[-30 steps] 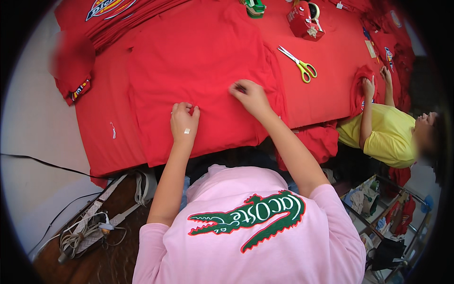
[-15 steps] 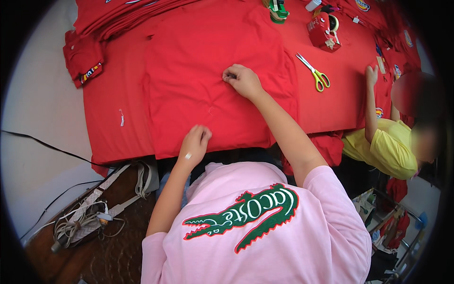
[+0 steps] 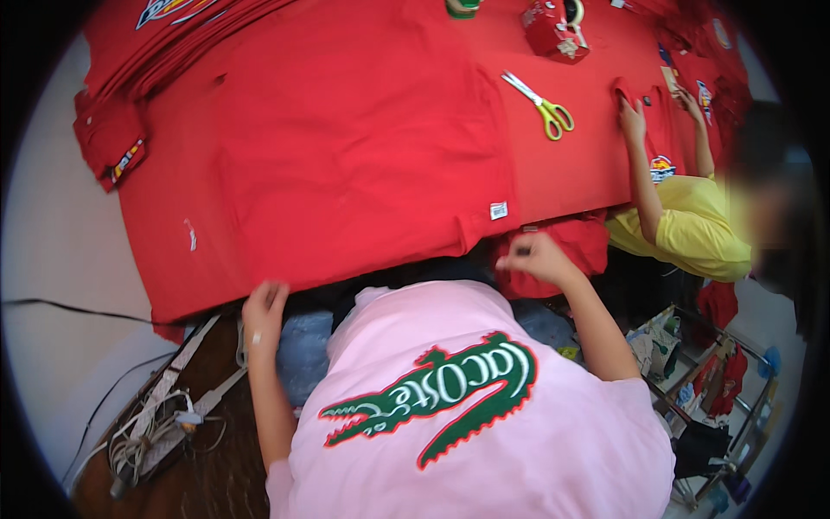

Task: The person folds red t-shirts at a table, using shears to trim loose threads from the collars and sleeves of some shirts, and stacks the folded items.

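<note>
A red shirt (image 3: 363, 147) lies spread over the red-covered table, with a small white tag (image 3: 498, 210) near its lower right corner. At the shirt's lower left corner my left hand (image 3: 264, 313) has its fingers pressed together on the hem. My right hand (image 3: 543, 259) hangs off the table's front edge, just below the tag and apart from the shirt. Its fingers are curled into a pinch around a small dark spot, too small to make out. Behind that hand a bunched red cloth (image 3: 575, 246) hangs below the edge.
Yellow-handled scissors (image 3: 545, 105) lie right of the shirt, below a red box (image 3: 553, 35) with a tape roll. Folded red shirts (image 3: 164, 52) are stacked far left. At right, a co-worker in yellow (image 3: 705, 229) handles another red shirt. Tangled cables (image 3: 160, 437) lie lower left.
My right hand has come off the middle of the shirt, down past its lower right edge. My left hand has moved down and left to the hem corner. The white tag now shows.
</note>
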The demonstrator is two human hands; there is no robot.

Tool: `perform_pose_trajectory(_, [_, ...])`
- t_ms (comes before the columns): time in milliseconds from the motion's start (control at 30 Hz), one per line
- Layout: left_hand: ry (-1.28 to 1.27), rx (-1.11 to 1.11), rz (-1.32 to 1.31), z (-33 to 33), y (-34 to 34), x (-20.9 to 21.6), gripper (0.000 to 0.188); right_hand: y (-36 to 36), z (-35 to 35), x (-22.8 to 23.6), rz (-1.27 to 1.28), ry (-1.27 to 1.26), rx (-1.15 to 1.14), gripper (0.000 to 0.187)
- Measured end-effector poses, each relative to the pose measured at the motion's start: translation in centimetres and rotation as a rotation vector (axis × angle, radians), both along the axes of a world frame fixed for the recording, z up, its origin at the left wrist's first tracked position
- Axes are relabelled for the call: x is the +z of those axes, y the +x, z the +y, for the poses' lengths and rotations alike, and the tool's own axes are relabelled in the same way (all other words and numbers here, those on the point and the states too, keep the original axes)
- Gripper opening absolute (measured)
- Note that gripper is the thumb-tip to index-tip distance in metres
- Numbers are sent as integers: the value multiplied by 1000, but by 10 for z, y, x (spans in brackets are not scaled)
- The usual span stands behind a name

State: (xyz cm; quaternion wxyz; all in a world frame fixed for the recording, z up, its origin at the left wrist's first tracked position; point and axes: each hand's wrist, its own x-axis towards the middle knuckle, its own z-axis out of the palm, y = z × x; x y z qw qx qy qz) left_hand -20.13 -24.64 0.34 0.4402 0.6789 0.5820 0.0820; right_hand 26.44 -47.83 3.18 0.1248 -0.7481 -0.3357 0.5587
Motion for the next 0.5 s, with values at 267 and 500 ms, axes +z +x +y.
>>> perform_pose_trajectory(267, [454,-204,-106,34,179,-31,18,-10,30,-26,-216,310,64,28])
perform_pose_trajectory(500, [-669,-891,-51,13,83,-25,13,29,-77,-33,-193,148,-225,12])
